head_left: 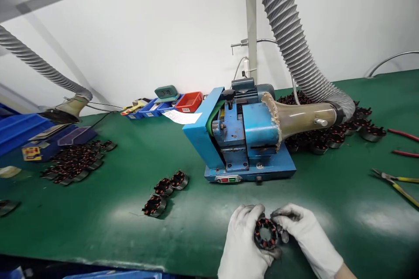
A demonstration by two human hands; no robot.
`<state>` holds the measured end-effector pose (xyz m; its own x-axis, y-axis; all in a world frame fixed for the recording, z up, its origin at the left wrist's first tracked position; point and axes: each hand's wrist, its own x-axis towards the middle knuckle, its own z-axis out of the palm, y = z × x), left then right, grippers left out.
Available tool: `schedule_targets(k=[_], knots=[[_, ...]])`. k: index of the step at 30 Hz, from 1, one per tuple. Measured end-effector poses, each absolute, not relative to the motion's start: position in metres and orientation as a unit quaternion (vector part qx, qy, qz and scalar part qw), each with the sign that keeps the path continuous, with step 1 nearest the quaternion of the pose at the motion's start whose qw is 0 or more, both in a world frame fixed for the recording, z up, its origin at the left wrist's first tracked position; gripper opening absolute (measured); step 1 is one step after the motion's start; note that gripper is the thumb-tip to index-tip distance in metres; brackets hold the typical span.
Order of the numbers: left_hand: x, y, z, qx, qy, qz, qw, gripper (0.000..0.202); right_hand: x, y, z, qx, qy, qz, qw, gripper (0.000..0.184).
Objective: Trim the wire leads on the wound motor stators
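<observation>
Both my hands wear white gloves and meet low over the green table (98,222). Between them is a round motor stator (266,233) wound with copper coils. My left hand (242,244) wraps its fingers round the stator's left side and underside. My right hand (306,235) pinches the stator's upper right edge with dirty fingertips. A blue bench machine (238,139) stands just beyond my hands, a clear funnel and grey ribbed hose (288,30) joined to its right side.
Three stators (165,192) lie left of the machine, a heap (73,161) at far left, another pile (330,135) behind the funnel. Yellow-handled pliers (397,185) and red-handled tools (404,144) lie at right. Blue and red bins (170,104) line the wall; a second hose (42,69) hangs left.
</observation>
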<state>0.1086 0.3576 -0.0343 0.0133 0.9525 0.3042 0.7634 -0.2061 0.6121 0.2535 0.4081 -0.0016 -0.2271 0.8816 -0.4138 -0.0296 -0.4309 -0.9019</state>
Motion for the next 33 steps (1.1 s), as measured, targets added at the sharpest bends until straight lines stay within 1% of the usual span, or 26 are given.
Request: schedule_targets(k=[3,5,6,7,8,9,10,11,12,13,14,16,18,22,24,27,30,32,33], knots=[[0.109,0.360,-0.024,0.696,0.603,0.350,0.173,0.076,0.267,0.411,-0.001,-0.506,-0.296,0.674,0.450,0.030],[0.107,0.361,-0.020,0.696,0.606,0.337,0.186,0.074,0.282,0.414,0.004,-0.494,-0.242,0.638,0.539,0.032],[0.107,0.361,-0.019,0.696,0.608,0.334,0.187,0.075,0.289,0.415,0.007,-0.500,-0.254,0.605,0.565,0.029],[0.106,0.362,-0.018,0.695,0.609,0.334,0.186,0.078,0.294,0.415,0.010,-0.510,-0.307,0.570,0.566,0.023],[0.105,0.362,-0.018,0.696,0.607,0.334,0.186,0.080,0.297,0.414,0.013,-0.509,-0.401,0.539,0.538,0.015],[0.105,0.363,-0.018,0.699,0.603,0.336,0.189,0.082,0.298,0.411,0.015,-0.487,-0.523,0.505,0.483,0.006],[0.104,0.363,-0.017,0.703,0.594,0.338,0.194,0.082,0.297,0.408,0.016,-0.444,-0.650,0.462,0.408,0.009],[0.103,0.364,-0.017,0.708,0.585,0.341,0.201,0.081,0.294,0.404,0.017,-0.389,-0.758,0.408,0.328,0.017],[0.103,0.364,-0.016,0.713,0.576,0.341,0.210,0.079,0.289,0.401,0.017,-0.338,-0.835,0.348,0.261,0.022],[0.102,0.365,-0.014,0.716,0.569,0.342,0.217,0.075,0.284,0.398,0.017,-0.304,-0.882,0.288,0.216,0.025],[0.102,0.365,-0.013,0.719,0.562,0.341,0.224,0.070,0.279,0.395,0.016,-0.292,-0.907,0.233,0.193,0.025],[0.101,0.365,-0.010,0.720,0.556,0.345,0.232,0.060,0.272,0.393,0.015,-0.295,-0.922,0.160,0.194,0.022],[0.101,0.365,-0.008,0.714,0.557,0.353,0.234,0.052,0.270,0.393,0.014,-0.283,-0.922,0.135,0.228,0.023],[0.102,0.364,-0.009,0.697,0.577,0.345,0.250,0.055,0.275,0.390,0.010,-0.268,-0.902,0.088,0.328,0.026],[0.104,0.364,-0.011,0.690,0.589,0.331,0.258,0.056,0.280,0.389,0.003,-0.289,-0.889,0.046,0.353,0.025],[0.107,0.364,-0.012,0.684,0.601,0.317,0.264,0.060,0.287,0.393,-0.012,-0.346,-0.878,0.029,0.329,0.023],[0.105,0.362,-0.011,0.677,0.614,0.301,0.271,0.061,0.297,0.406,-0.020,-0.390,-0.885,0.029,0.253,0.024],[0.099,0.359,-0.009,0.677,0.609,0.295,0.290,0.065,0.305,0.414,-0.017,-0.415,-0.881,0.050,0.223,0.025],[0.095,0.358,-0.009,0.674,0.601,0.293,0.315,0.071,0.308,0.417,-0.014,-0.422,-0.873,0.083,0.228,0.023]])
